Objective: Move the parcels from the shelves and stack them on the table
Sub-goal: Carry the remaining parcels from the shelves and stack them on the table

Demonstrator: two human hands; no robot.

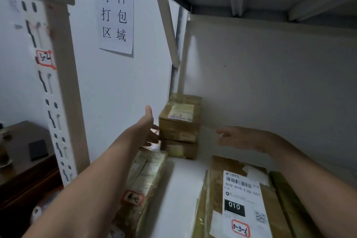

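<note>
Two small cardboard parcels are stacked at the back of the white shelf [183,183]: an upper parcel [180,116] with a label on top, and a lower parcel [179,149] under it. My left hand [147,129] reaches in with spread fingers, its fingertips at the stack's left side. My right hand [237,137] hovers open to the right of the stack, apart from it. A taped parcel [146,181] lies under my left forearm. A large flat parcel [241,197] marked 3-3-6 lies at the front right.
The shelf above hangs low over the compartment. A white perforated upright [56,91] stands at the left, with a paper sign [116,15] on the side wall. A dark wooden table [23,160] sits lower left, outside the shelf.
</note>
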